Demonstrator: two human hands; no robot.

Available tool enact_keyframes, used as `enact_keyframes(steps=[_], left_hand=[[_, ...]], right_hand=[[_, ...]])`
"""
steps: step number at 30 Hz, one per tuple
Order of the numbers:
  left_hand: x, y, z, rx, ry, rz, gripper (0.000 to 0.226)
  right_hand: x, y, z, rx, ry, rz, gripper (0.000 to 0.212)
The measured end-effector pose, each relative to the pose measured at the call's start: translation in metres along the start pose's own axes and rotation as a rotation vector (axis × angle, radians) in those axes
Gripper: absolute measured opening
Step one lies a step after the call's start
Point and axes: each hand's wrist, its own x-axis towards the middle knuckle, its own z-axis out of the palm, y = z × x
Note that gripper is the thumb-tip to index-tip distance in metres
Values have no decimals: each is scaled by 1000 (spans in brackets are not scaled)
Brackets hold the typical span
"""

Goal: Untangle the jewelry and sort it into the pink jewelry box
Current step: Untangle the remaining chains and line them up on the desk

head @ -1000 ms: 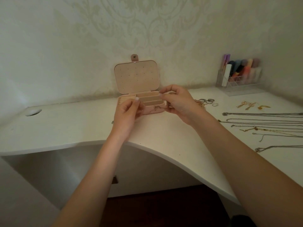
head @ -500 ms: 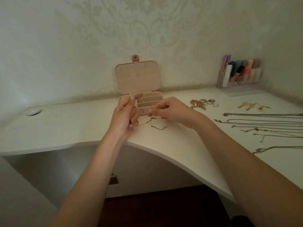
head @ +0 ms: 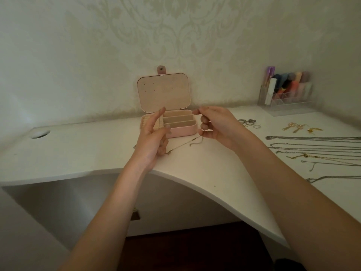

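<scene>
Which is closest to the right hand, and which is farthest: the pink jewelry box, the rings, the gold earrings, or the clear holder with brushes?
From the right hand, in the head view:
1. Pink jewelry box, just to its left.
2. Rings, just to its right, nearly as close.
3. Gold earrings, farther right.
4. Clear holder, in the back right corner.

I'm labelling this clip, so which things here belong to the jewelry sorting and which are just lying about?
Part of the job: thin gold chain held between left hand and right hand; open pink jewelry box; rings; gold earrings; laid-out necklaces.

Lying about: clear organizer of cosmetics; cable hole in the desk.
</scene>
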Motion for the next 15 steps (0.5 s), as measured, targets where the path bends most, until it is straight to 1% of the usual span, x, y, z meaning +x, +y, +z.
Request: enact_keyframes(steps=[2,5,7,12,15], left_hand=[[2,-2,1,20,52,13,51],[3,-4,1,45,121,38,52],[4,-4,0,54,149,52,52],[3,-4,0,105,151,89,50],[3,-5,0,123,149,99,52]], right_hand=[[0,0,-3,-51,5,-18,21],[-1,2,-4,-212,-11,-74,17],[-2,3,-4,-268,-8,-104,16],[-2,1,-5,-214,52,-143,23],[-1,1,-6,-180,64,-149,23]])
